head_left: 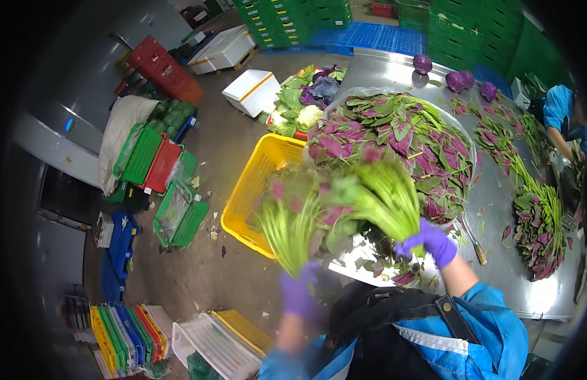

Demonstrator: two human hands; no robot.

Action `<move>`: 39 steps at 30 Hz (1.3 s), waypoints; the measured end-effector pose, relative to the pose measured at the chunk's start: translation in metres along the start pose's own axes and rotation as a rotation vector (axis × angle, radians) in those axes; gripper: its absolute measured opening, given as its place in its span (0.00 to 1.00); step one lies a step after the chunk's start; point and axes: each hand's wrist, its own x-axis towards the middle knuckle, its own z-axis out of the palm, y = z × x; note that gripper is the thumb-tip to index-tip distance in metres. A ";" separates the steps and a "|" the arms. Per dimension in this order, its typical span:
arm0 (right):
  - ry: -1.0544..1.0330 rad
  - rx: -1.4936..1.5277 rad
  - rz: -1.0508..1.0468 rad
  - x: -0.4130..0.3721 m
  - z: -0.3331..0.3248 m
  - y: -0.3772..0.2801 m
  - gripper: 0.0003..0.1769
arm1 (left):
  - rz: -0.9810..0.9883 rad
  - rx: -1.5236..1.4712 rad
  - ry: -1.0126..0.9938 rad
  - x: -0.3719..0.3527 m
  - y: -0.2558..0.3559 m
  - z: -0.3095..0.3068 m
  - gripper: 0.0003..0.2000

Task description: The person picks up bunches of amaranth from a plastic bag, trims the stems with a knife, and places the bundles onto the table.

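In a purple glove, my left hand [298,292] is closed round the stem ends of a bunch of leafy greens [288,231], somewhat blurred, in front of the yellow crate [233,212]. My right hand [431,243], also gloved, grips the stems of a second bunch of purple-green leafy greens [391,199] above the table's near edge. Its leaves point left and blur with motion. Behind it lies a large heap of the same greens [395,130] on clear plastic. A tool with a wooden handle [479,252] rests right of my right hand.
The metal table [493,218] carries a stacked pile of greens [539,231] at right and several purple cabbages [456,81] at the back. A co-worker in blue [559,107] is at the far right. Crates [179,215] stand on the floor at left; a white foam box [252,93] lies behind.
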 end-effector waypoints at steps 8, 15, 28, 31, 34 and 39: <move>0.131 -0.207 -0.236 0.002 -0.026 -0.029 0.32 | 0.106 0.087 -0.154 0.090 -0.030 -0.052 0.16; 0.105 -0.352 -0.377 0.024 -0.008 -0.052 0.17 | 0.387 -0.379 -0.045 0.082 0.064 -0.037 0.16; -0.100 0.181 0.031 0.043 0.029 0.141 0.25 | -0.324 -0.310 -0.271 0.005 -0.115 0.046 0.18; -0.021 0.168 0.059 0.049 0.020 0.160 0.21 | -0.226 -0.134 -0.474 0.005 -0.135 0.039 0.19; 0.084 -0.701 -0.209 0.054 0.025 0.155 0.28 | 0.106 0.070 -0.686 0.014 -0.136 0.040 0.19; 0.381 -1.376 -0.382 0.037 0.031 0.124 0.28 | -0.673 -0.868 -0.671 0.024 -0.166 0.035 0.21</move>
